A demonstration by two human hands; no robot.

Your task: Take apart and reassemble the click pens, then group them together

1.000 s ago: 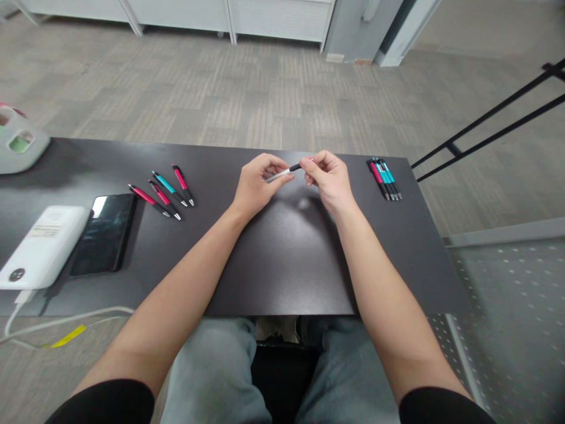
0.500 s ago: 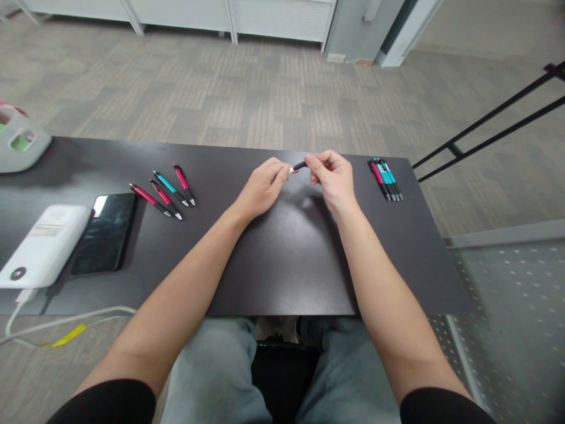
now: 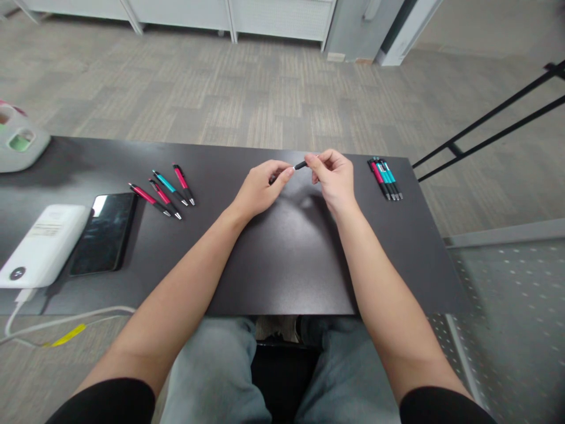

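Left hand (image 3: 261, 187) and right hand (image 3: 332, 175) pinch a pen (image 3: 301, 165); power bank label (image 3: 47, 228) (blurred) unreadable

Past our smooth dark-grey rectangular table (image 3: 282, 253), marked by a pale sheen of light (image 3: 300, 288), we see striped grey-beige carpet-tile floor (image 3: 198, 94), low white panelled units (image 3: 185, 13) and a grey upright pillar (image 3: 357, 32); at right, a slanting black metal double-bar frame (image 3: 454, 148)
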